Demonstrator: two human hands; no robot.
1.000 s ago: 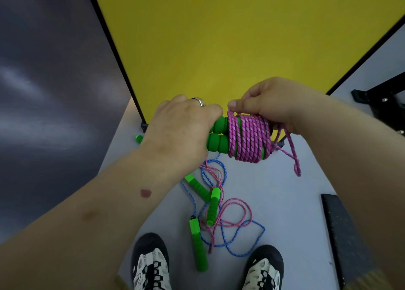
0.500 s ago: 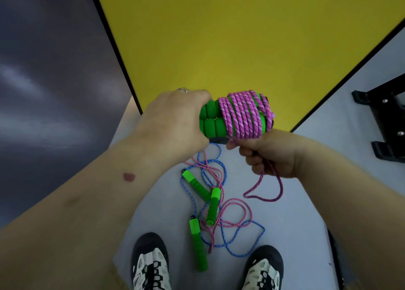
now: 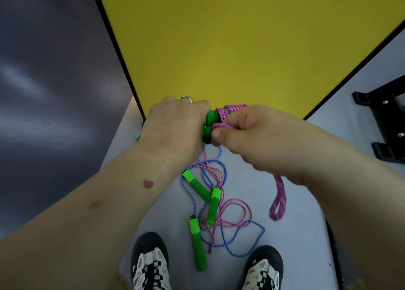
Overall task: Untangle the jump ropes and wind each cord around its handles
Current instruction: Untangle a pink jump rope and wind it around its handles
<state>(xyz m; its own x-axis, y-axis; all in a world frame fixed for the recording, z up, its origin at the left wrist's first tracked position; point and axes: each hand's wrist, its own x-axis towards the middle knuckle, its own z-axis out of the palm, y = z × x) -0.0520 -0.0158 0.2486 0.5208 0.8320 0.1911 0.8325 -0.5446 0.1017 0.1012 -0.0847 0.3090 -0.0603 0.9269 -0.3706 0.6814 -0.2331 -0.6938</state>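
Observation:
My left hand grips two green handles held side by side, with magenta cord wound around them. My right hand covers most of the winding and pinches a strand of that cord against the handles near their left end. A loose loop of the magenta cord hangs below my right wrist. On the floor between my feet lie three more green handles tangled with a pink cord and a blue cord.
A yellow panel with a black edge stands right in front. My two shoes frame the pile on the pale floor. A black metal frame sits at the right, and a dark wall fills the left.
My right hand came up from below the bundle to lie over the winding, carrying the cord up to the handles' left end. The hanging loop now dangles under my right wrist.

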